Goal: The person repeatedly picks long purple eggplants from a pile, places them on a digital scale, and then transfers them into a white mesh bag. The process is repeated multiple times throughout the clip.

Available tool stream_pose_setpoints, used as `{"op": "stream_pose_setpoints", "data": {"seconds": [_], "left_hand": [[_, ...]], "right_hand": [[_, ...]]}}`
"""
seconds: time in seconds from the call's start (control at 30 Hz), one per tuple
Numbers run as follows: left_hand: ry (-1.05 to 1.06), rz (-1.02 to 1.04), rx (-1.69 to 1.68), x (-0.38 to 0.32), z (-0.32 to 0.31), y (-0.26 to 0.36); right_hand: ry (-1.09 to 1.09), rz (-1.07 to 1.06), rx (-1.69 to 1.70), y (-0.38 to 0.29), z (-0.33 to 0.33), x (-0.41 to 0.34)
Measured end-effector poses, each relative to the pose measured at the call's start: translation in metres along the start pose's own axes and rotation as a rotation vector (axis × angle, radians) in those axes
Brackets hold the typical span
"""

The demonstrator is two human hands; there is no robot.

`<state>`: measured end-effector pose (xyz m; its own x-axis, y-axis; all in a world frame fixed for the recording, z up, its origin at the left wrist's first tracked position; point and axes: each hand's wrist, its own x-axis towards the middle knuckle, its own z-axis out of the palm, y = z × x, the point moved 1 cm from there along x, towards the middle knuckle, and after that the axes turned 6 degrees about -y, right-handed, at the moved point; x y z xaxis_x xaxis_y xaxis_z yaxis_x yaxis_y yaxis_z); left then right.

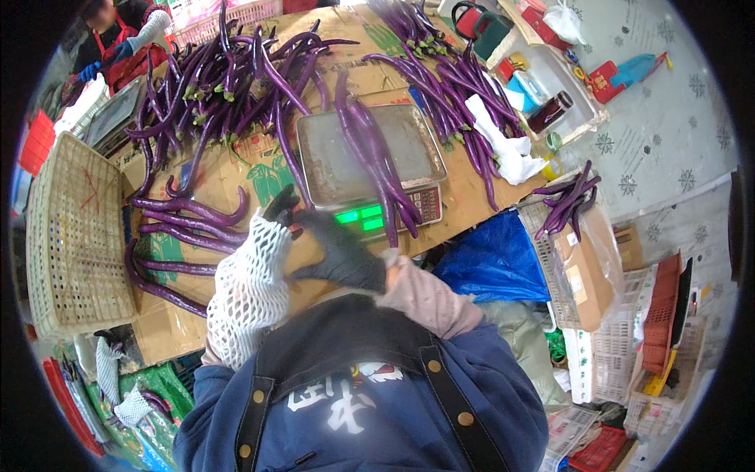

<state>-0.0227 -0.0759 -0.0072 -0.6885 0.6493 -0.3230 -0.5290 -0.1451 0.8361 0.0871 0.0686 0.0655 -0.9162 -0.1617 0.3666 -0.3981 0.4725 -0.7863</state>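
Note:
My left hand (282, 205) wears a dark glove, and its fingers stick out of a white foam mesh sleeve (248, 283) pulled over the wrist and forearm. Close beside it is my right hand (342, 253), also dark-gloved and slightly blurred, thumb and fingers apart near the sleeve's edge. I cannot tell whether it touches the mesh. Beyond both hands, a digital scale (318, 171) with a lit green display carries a few long purple eggplants (368, 147), which overhang its near edge. Several single eggplants (189, 236) lie left of my forearm on the cardboard-covered table (336, 71).
A large eggplant pile (218, 88) covers the far left; more eggplants (448, 100) and a white cloth (501, 147) lie right. A plastic crate (82, 242) stands at the left edge. A blue bag (495, 259) hangs right. Another person (121, 44) is at the far left.

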Motion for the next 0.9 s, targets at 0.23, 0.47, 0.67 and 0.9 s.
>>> {"op": "stream_pose_setpoints", "data": {"seconds": [0.23, 0.47, 0.67, 0.9], "left_hand": [[-0.072, 0.046, 0.053, 0.013, -0.016, -0.024], [0.197, -0.015, -0.005, 0.015, 0.019, -0.021], [0.341, -0.205, -0.106, 0.019, 0.041, -0.007], [0.292, -0.148, -0.148, 0.054, 0.047, -0.006]], "right_hand": [[-0.200, -0.006, 0.639, 0.015, 0.014, -0.017], [-0.067, 0.249, 0.341, 0.025, -0.004, -0.033], [0.253, 0.340, -0.539, 0.083, -0.103, -0.040], [0.486, 0.129, -0.476, 0.078, -0.123, -0.026]]}}
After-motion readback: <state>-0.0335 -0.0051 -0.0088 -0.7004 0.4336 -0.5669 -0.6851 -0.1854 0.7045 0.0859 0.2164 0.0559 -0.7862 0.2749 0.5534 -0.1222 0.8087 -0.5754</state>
